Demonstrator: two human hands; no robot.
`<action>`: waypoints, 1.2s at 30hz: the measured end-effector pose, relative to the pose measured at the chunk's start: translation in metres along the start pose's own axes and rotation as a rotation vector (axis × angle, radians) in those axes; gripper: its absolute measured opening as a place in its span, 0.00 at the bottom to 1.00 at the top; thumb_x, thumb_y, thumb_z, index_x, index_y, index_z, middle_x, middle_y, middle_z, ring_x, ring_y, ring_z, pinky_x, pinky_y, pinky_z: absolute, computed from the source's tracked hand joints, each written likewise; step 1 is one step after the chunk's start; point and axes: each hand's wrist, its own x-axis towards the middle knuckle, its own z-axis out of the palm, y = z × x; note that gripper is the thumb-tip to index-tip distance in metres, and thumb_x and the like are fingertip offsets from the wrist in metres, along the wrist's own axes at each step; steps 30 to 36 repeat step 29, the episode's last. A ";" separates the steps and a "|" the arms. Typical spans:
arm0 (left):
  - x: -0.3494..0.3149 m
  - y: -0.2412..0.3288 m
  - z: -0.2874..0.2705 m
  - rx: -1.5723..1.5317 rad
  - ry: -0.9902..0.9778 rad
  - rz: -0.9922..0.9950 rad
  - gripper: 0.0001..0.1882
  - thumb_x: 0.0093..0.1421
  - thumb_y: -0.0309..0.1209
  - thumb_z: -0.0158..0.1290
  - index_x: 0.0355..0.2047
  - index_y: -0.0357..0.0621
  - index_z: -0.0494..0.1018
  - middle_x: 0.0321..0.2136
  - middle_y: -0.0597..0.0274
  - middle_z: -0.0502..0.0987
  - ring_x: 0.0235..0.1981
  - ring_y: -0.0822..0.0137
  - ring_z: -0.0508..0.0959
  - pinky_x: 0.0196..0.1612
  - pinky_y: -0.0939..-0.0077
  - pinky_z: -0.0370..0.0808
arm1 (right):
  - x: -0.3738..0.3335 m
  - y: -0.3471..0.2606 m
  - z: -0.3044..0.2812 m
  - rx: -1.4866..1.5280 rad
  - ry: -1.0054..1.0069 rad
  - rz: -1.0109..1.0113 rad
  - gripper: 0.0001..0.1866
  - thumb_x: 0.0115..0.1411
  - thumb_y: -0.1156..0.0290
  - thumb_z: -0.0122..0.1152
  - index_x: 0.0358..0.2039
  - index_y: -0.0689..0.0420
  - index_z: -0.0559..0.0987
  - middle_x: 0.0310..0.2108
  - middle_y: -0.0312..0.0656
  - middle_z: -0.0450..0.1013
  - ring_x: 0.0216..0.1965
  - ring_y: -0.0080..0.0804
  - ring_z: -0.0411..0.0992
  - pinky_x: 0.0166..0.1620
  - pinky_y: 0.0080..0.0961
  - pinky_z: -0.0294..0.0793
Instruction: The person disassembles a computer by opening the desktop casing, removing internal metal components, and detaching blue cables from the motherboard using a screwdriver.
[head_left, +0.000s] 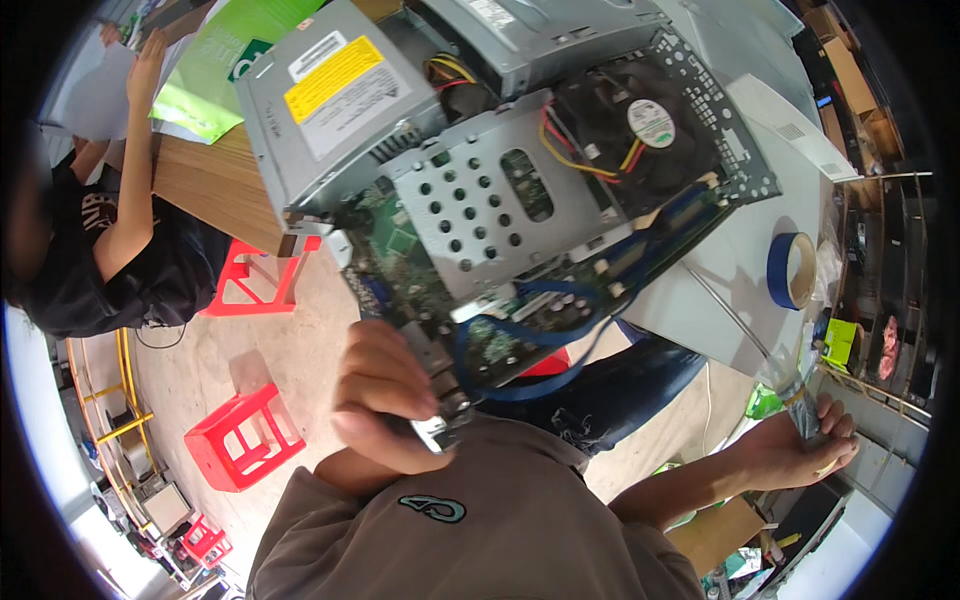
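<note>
An opened desktop computer (465, 215) lies in front of me, its inside facing up. A perforated metal bracket (465, 215) spans the green circuit board (385, 235). Beside it sit a black fan (640, 125) with red, yellow and black wires and a silver box-shaped unit (335, 85) with a yellow label. A blue flat cable (525, 388) loops over the near edge. My left hand (385, 400) is closed round the computer's near left corner. Out to the right, my right hand (800, 447) grips a screwdriver (738, 322) by its clear handle, the long shaft slanting up toward the table.
A roll of blue tape (791, 270) stands on the grey table (690, 310). Another person (120, 230) is at the far left by a wooden surface (215, 190) and a green bag (220, 70). Red stools (245, 435) stand on the floor; loaded shelves (880, 250) line the right.
</note>
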 end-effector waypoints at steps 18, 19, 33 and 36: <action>-0.013 0.011 0.097 0.157 -0.555 -0.003 0.12 0.63 0.33 0.42 0.38 0.41 0.72 0.35 0.56 0.71 0.40 0.62 0.66 0.45 0.65 0.53 | 0.097 -0.050 0.021 -0.365 -0.008 -0.121 0.11 0.60 0.71 0.61 0.42 0.61 0.75 0.23 0.38 0.71 0.17 0.18 0.60 0.18 0.14 0.53; -0.015 0.012 0.090 0.169 -0.628 -0.006 0.13 0.62 0.34 0.43 0.41 0.40 0.70 0.39 0.53 0.69 0.42 0.60 0.65 0.45 0.63 0.57 | 0.119 -0.040 0.018 -0.441 -0.044 -0.070 0.12 0.58 0.70 0.64 0.42 0.59 0.77 0.22 0.36 0.71 0.15 0.15 0.60 0.16 0.12 0.54; 0.089 -0.025 -0.035 0.787 -0.307 0.277 0.22 0.65 0.35 0.48 0.55 0.36 0.62 0.52 0.47 0.61 0.53 0.54 0.63 0.57 0.56 0.58 | 0.323 0.223 0.031 -0.733 -0.632 0.853 0.34 0.54 0.40 0.64 0.50 0.56 0.74 0.41 0.42 0.75 0.33 0.30 0.78 0.24 0.15 0.70; 0.089 -0.025 -0.035 0.787 -0.307 0.277 0.22 0.65 0.35 0.48 0.55 0.36 0.62 0.52 0.47 0.61 0.53 0.54 0.63 0.57 0.56 0.58 | 0.323 0.223 0.031 -0.733 -0.632 0.853 0.34 0.54 0.40 0.64 0.50 0.56 0.74 0.41 0.42 0.75 0.33 0.30 0.78 0.24 0.15 0.70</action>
